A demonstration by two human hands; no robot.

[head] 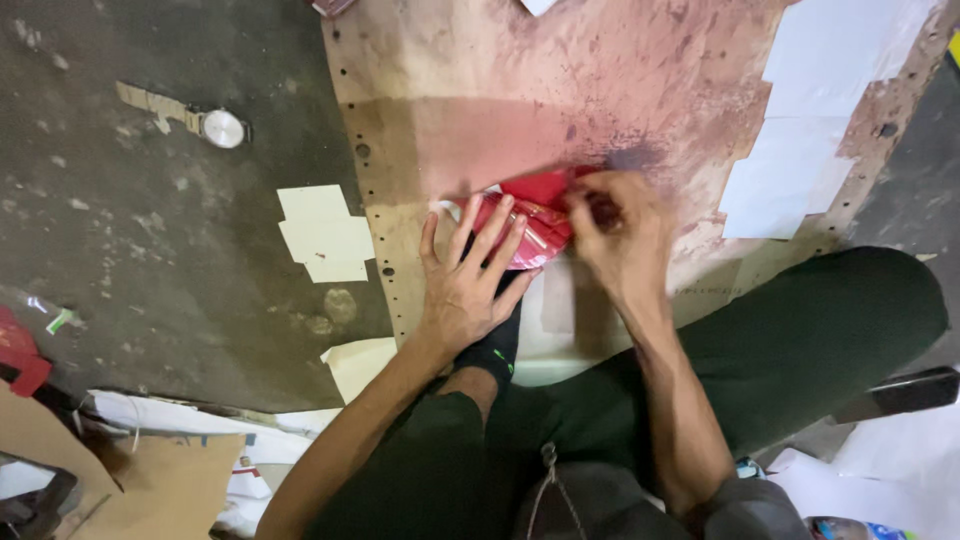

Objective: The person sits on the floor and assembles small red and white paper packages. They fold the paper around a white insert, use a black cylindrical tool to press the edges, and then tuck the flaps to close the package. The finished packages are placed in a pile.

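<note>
1. Left hand point(468, 285) lies flat, fingers spread, pressing the near-left end of the red packet point(530, 225).
2. Right hand point(620, 235) pinches the packet's right edge.
3. The packet rests on the stained plywood board point(450, 130), its long axis running left to right.

A glossy red packet point(527, 228) lies under the left hand's point(468, 283) spread fingers; the right hand point(622, 232) pinches its upper edge, just beside.

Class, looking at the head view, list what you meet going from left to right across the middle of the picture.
wristwatch → cream paper pieces → left hand → red packet → right hand → white paper sheets
</note>
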